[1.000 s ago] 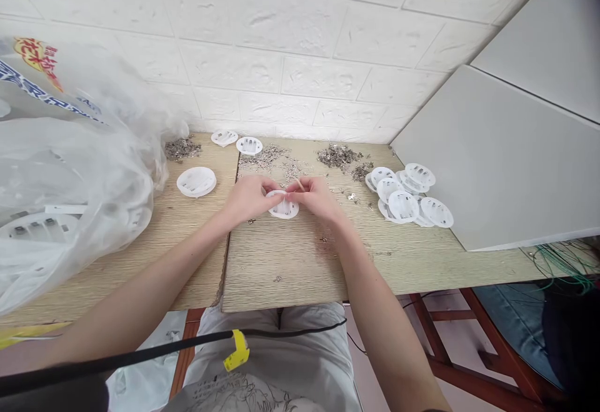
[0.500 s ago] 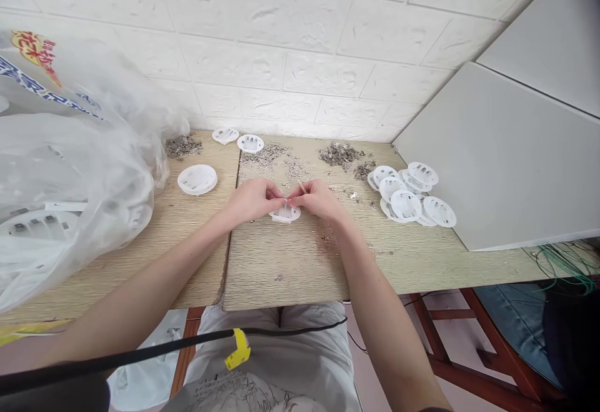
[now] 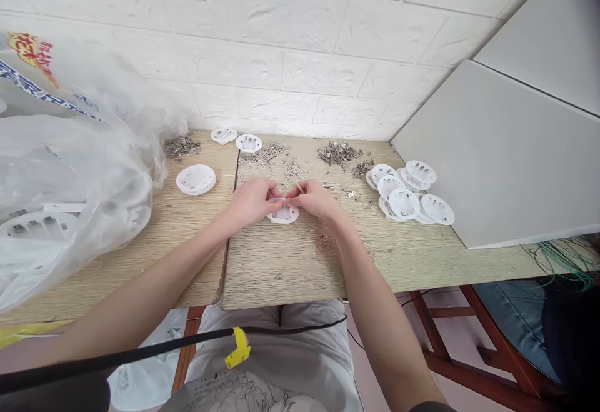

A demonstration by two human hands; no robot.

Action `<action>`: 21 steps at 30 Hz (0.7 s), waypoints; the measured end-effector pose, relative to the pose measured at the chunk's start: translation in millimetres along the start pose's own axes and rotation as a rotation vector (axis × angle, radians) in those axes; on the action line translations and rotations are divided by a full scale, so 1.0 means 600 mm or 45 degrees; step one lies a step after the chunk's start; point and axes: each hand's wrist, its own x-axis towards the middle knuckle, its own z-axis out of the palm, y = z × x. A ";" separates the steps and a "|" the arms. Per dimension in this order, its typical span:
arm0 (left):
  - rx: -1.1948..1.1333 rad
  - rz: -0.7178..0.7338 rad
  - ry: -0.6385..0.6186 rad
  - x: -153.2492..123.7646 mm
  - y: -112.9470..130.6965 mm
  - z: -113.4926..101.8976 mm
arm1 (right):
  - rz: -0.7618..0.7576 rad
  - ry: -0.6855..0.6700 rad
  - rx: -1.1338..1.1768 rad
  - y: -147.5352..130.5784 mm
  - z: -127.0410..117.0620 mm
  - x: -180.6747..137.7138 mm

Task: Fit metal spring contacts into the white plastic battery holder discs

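Observation:
A round white plastic battery case (image 3: 284,214) lies on the wooden table in front of me, with slots and small metal bits on its face. My left hand (image 3: 255,202) is closed, its thumb and fingers pinching the case's far left edge. From the other side my right hand (image 3: 313,200) presses its thumb and fingertips to the far edge. A thin wooden stick (image 3: 299,186) pokes up between the fingers of that right hand. Whatever small part may be between the fingertips is hidden.
Small metal pieces lie in heaps (image 3: 338,153) behind my hands. Several finished-looking white cases (image 3: 404,204) are piled at right beside a grey panel (image 3: 497,162). A stack of white discs (image 3: 195,180) stands left, near a large plastic bag (image 3: 89,149). A black cable (image 3: 197,339) crosses below.
The view has shifted very slightly. Both hands stay at the case's far edge, with hardly any finger movement to be seen.

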 end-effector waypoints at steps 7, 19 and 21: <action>0.103 0.195 0.020 -0.002 -0.007 0.009 | -0.131 -0.117 -0.048 0.004 -0.004 -0.004; 0.283 0.321 -0.029 -0.008 -0.004 0.006 | -0.459 0.323 -0.525 -0.025 -0.027 -0.050; 0.270 0.317 -0.045 -0.007 -0.004 0.003 | -0.716 0.568 -0.346 -0.040 -0.058 -0.086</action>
